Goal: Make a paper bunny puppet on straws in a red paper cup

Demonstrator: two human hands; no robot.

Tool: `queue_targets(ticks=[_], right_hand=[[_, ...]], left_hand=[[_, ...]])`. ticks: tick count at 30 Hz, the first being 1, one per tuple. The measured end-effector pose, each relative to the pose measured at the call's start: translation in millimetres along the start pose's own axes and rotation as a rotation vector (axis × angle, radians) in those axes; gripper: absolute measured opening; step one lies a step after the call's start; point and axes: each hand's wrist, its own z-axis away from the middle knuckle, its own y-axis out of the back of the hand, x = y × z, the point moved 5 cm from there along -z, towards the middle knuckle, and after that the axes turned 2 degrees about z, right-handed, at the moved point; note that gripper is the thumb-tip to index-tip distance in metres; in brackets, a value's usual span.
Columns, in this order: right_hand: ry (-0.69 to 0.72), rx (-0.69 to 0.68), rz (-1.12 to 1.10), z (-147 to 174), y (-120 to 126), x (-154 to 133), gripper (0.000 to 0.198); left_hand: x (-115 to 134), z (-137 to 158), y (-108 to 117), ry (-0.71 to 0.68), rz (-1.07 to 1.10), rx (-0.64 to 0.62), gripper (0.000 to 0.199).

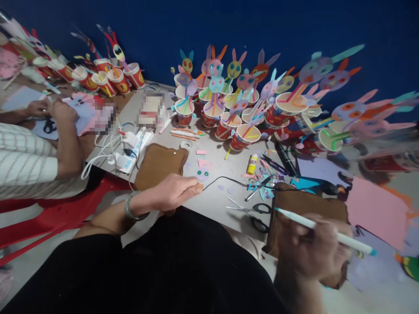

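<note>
My right hand (322, 248), smeared by motion, grips a white felt-tip pen (303, 219) with a teal tip and teal end, above a brown cloth pad (309, 205). At the table's front edge, my left hand (176, 192) is closed, its thumb and fingers pressed together; whatever it holds is hidden. Just beyond these fingertips lies a small lilac paper face (203, 174) with two green eyes. A thin black cable (225, 177) runs from beside them to the right. Open scissors (253, 211) with black handles lie between my hands.
Paper cups (245, 137) with paper rabbit figures crowd the back. A yellow glue stick (252, 164), paper scraps, and pink paper (376, 209) lie right. Left are another brown pad (160, 163), a white power strip (134, 150), and a co-worker's hands (62, 111) at pink-and-lilac paper.
</note>
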Motion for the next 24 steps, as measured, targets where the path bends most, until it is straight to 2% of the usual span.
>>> queue_targets(ticks=[3, 6, 10, 12, 14, 16, 17, 19, 21, 22, 24], right_hand=[[0.051, 0.163, -0.073, 9.5, -4.0, 6.5, 0.011], [-0.046, 0.132, -0.095, 21.0, -13.3, 24.4, 0.012], [-0.2, 0.017, 0.055, 32.7, -15.6, 48.3, 0.02], [-0.24, -0.003, 0.105, 38.6, -15.4, 56.6, 0.024], [-0.27, -0.002, 0.123, 44.9, -15.9, 63.6, 0.023], [-0.273, -0.006, 0.167, 50.8, -16.8, 69.2, 0.021], [-0.261, -0.01, 0.204, 53.5, -16.9, 71.3, 0.02], [-0.229, -0.021, 0.294, 58.4, -17.1, 74.8, 0.019], [-0.199, -0.025, 0.37, 62.8, -17.6, 76.8, 0.018], [-0.184, -0.025, 0.391, 64.7, -18.3, 77.0, 0.018], [-0.14, -0.034, 0.414, 67.4, -21.5, 75.2, 0.016]], left_hand=[[-22.3, -15.6, 22.8, 0.129, -0.45, 0.189, 0.044], [-58.1, -32.4, 42.9, 0.301, -0.712, 0.261, 0.043], [-99.0, -41.9, 58.6, 0.394, -0.814, 0.247, 0.04], [-103.6, -40.1, 60.5, 0.425, -0.835, 0.274, 0.037], [-92.8, -36.1, 56.3, 0.402, -0.848, 0.362, 0.035], [-72.0, -32.9, 39.1, 0.292, -0.818, 0.401, 0.036], [-60.8, -31.8, 24.8, 0.215, -0.787, 0.373, 0.035], [-39.0, -30.0, -13.3, 0.02, -0.733, 0.231, 0.033], [-22.9, -26.3, -57.0, -0.18, -0.712, 0.012, 0.034], [-18.2, -24.1, -74.9, -0.241, -0.705, -0.057, 0.037], [-15.9, -21.7, -100.1, -0.272, -0.698, -0.121, 0.05]])
